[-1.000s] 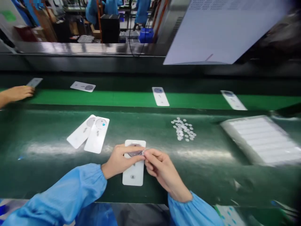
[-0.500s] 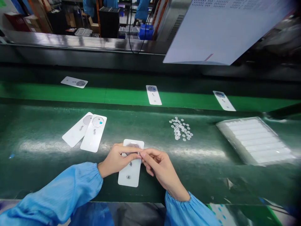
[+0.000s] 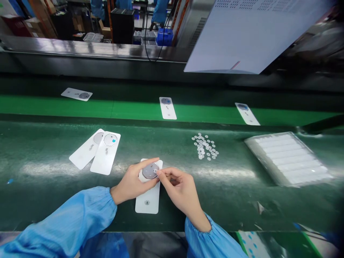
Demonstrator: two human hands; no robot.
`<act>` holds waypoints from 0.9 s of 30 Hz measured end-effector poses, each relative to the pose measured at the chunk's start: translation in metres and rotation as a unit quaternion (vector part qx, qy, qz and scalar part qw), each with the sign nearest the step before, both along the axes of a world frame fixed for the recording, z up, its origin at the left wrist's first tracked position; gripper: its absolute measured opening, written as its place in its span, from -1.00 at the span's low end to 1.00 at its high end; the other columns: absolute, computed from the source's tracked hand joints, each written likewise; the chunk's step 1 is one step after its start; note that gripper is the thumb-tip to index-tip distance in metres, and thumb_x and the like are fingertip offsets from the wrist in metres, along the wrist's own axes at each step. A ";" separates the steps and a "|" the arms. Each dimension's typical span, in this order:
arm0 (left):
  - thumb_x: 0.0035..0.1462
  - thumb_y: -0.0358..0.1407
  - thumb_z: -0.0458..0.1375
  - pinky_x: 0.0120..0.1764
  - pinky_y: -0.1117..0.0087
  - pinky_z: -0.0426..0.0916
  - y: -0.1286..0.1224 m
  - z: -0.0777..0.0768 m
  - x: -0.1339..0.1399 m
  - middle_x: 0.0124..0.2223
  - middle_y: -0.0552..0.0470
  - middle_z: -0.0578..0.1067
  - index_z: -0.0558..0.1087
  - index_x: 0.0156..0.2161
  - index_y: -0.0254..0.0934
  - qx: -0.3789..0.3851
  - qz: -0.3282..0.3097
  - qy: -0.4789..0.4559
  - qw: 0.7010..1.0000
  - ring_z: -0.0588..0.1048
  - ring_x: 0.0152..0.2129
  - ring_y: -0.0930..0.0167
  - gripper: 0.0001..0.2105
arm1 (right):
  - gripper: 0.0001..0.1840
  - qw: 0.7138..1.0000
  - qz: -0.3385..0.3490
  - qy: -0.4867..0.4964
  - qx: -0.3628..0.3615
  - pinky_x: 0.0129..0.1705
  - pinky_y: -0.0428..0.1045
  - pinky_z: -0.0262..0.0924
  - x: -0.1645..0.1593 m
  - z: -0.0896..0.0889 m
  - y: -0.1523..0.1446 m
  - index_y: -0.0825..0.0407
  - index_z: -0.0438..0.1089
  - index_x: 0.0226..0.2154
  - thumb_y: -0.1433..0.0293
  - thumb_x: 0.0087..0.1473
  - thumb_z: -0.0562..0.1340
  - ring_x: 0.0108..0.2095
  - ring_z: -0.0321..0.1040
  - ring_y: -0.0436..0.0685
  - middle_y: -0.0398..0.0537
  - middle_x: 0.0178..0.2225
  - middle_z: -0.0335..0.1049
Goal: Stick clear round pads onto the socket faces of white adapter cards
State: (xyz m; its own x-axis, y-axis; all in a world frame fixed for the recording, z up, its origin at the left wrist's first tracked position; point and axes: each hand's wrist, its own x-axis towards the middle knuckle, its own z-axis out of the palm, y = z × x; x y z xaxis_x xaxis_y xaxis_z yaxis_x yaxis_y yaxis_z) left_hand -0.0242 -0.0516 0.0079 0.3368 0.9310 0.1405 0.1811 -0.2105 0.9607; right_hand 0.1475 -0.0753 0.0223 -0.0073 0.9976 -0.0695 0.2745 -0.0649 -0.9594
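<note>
A white phone back cover [image 3: 149,200] lies flat on the green bench in front of me, its round grey camera area [image 3: 148,172] facing up. My left hand [image 3: 135,181] rests on the cover's left side, thumb and forefinger spread apart around the camera area. Between thumb and forefinger, my right hand [image 3: 180,186] pinches a small whitish round disc [image 3: 155,171] at the right part of that area. Whether the disc touches the cover I cannot tell. To the right lies a loose pile of small clear-white discs [image 3: 205,147].
Two overlapping covers [image 3: 104,157] lie at left. Along the bright green conveyor belt [image 3: 126,109] are a left cover [image 3: 73,94], a middle cover [image 3: 168,111] and a right cover [image 3: 248,115]. A plastic-wrapped white pack [image 3: 290,157] sits at right. A white panel [image 3: 228,39] hangs overhead.
My left forefinger and thumb have spread apart, uncovering the camera area. My right hand has brought the small disc slightly left onto or over it. The covers on the belt appear shifted left.
</note>
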 end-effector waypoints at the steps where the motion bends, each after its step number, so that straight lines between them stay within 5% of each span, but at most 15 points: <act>1: 0.15 -0.27 0.29 -0.24 0.40 0.47 0.000 0.000 0.000 -0.11 -0.07 0.64 0.43 0.19 -0.29 -0.002 0.000 0.003 1.000 0.59 -0.29 0.34 -0.50 | -0.65 1.000 -0.003 -0.005 0.002 -0.54 -0.08 0.16 -0.001 -0.001 0.000 0.06 0.53 -0.44 0.12 0.14 0.31 -0.57 0.30 0.04 -0.06 -0.55 0.46; 7: 0.16 -0.30 0.27 -0.25 0.39 0.45 -0.002 -0.001 -0.002 -0.14 -0.05 0.60 0.30 0.30 -0.23 -0.035 0.001 -0.012 0.999 0.55 -0.34 0.36 -0.40 | -0.64 1.000 -0.015 -0.003 0.002 -0.52 -0.06 0.16 -0.005 -0.006 -0.002 0.06 0.50 -0.43 0.10 0.17 0.29 -0.56 0.30 0.04 -0.05 -0.53 0.47; 13: 0.15 -0.27 0.32 -0.37 0.42 0.43 -0.002 0.003 -0.005 -0.35 0.07 0.52 -0.27 0.48 -0.13 -0.173 -0.005 -0.152 0.973 0.50 -0.47 0.40 0.00 | -0.48 0.997 -0.014 0.061 -0.035 -0.55 -0.12 0.12 0.003 -0.011 0.016 -0.02 0.16 -0.54 0.12 -0.08 0.50 -0.59 0.17 -0.05 -0.26 -0.60 0.26; 15: 0.08 -0.23 0.38 -0.41 0.44 0.40 0.002 0.005 -0.004 -0.36 0.06 0.53 -0.18 0.47 -0.17 -0.196 0.015 -0.147 0.969 0.48 -0.49 0.41 0.03 | -0.40 0.991 0.016 0.106 -0.083 -0.63 -0.15 0.06 0.008 -0.012 0.023 -0.03 0.11 -0.52 0.07 -0.15 0.52 -0.64 0.09 -0.08 -0.31 -0.62 0.19; 18: 0.00 -0.16 0.42 -0.42 0.46 0.38 0.009 0.005 -0.002 -0.34 0.04 0.55 0.20 0.36 -0.27 -0.240 0.043 -0.148 0.958 0.47 -0.49 0.43 -0.14 | -0.44 0.971 0.090 0.167 -0.147 -0.68 -0.14 0.14 0.014 -0.013 0.022 -0.01 0.26 -0.41 -0.14 0.03 0.32 -0.62 0.19 -0.03 -0.22 -0.57 0.28; 20: -0.02 -0.13 0.44 -0.40 0.45 0.39 0.012 0.005 -0.002 -0.32 -0.01 0.56 0.45 0.14 -0.36 -0.268 0.044 -0.179 0.946 0.48 -0.47 0.42 -0.36 | -0.41 0.966 0.131 0.169 -0.142 -0.62 -0.10 0.27 0.013 -0.013 0.013 0.02 0.36 -0.31 -0.19 0.16 0.15 -0.51 0.33 0.05 -0.10 -0.48 0.38; 23: -0.04 -0.12 0.45 -0.37 0.43 0.40 0.014 0.006 -0.002 -0.35 -0.07 0.57 0.55 -0.19 -0.42 -0.287 0.008 -0.210 0.935 0.51 -0.45 0.39 -0.58 | -0.50 0.971 0.186 0.103 -0.110 -0.47 -0.05 0.37 0.005 -0.014 -0.006 0.04 0.43 -0.31 -0.07 0.23 0.18 -0.44 0.41 0.09 -0.07 -0.44 0.43; 25: -0.03 -0.13 0.44 -0.34 0.41 0.41 0.015 0.006 -0.003 -0.33 -0.08 0.59 0.56 -0.18 -0.41 -0.282 0.018 -0.215 0.935 0.53 -0.41 0.36 -0.60 | -0.58 0.972 0.203 0.069 -0.097 -0.38 -0.02 0.40 0.001 -0.014 -0.010 0.05 0.46 -0.33 0.02 0.24 0.24 -0.41 0.45 0.12 -0.07 -0.43 0.47; 27: -0.02 -0.16 0.45 -0.23 0.36 0.44 0.017 0.004 -0.004 -0.20 -0.11 0.61 0.50 0.05 -0.35 -0.268 0.034 -0.235 0.934 0.57 -0.29 0.30 -0.46 | -0.59 0.976 0.194 0.063 -0.082 -0.33 0.01 0.42 0.005 -0.011 0.003 0.07 0.47 -0.29 0.04 0.24 0.24 -0.35 0.49 0.16 -0.03 -0.38 0.53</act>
